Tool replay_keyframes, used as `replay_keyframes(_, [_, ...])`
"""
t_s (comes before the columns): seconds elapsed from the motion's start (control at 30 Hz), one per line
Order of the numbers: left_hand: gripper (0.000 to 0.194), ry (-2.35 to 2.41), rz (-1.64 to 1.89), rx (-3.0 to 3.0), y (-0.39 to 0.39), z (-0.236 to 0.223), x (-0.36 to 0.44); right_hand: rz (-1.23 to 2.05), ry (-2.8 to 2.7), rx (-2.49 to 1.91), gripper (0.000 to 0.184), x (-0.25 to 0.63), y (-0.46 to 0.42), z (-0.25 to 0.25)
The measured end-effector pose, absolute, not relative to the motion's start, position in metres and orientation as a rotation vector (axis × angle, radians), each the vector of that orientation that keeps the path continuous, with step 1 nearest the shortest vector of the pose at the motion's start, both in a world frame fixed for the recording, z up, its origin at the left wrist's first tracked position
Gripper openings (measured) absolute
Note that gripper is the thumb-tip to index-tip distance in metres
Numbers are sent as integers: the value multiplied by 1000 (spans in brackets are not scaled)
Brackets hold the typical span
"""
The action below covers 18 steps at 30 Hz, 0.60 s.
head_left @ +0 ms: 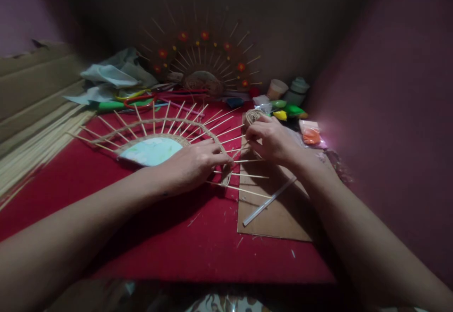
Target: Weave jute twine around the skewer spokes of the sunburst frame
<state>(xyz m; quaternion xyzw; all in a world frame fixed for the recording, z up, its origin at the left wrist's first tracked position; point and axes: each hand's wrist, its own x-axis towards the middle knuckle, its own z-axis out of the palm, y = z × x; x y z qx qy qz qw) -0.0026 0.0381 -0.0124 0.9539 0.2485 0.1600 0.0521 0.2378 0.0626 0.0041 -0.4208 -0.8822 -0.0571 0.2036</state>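
Note:
A fan-shaped frame of thin wooden sticks (113, 130) lies on the red table, with a braided twine band (138, 124) curving across the sticks. Its half-round base (152, 150) is pale blue-green. My left hand (200, 161) is closed on the band at the frame's right side, thumb and fingers pinched together. To its right, my right hand (272, 137) pinches a strand of twine (242, 150) that runs towards the band. Just behind those fingers sits a ball of twine (253, 115), partly hidden by the hand.
A cardboard sheet (276, 222) under my right arm carries a clear glue stick (269, 202). Long sticks (38, 147) lie at the left. Behind are scissors (139, 99), a cup (276, 89), colourful packets (311, 133) and a flower-decorated stick fan (203, 73) against the wall.

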Motion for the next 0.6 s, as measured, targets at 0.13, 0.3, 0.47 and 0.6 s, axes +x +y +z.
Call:
replay_keyframes(0.13, [30,780,453,2886,39,-12,-4,-339,-2393,-1440,17,252,63,9])
replay_keyframes(0.3, [31,807,407,2860,40,-12,-4,-273,-2156,-1620,17,267,72,16])
replay_keyframes(0.47, [26,804,425,2826,41,-11,-5,-36,-1935,-1631,15,270,84,16])
replay_keyframes(0.6, [26,809,455,2796,42,-12,-5,-72,-1795,-1608,17,264,102,20])
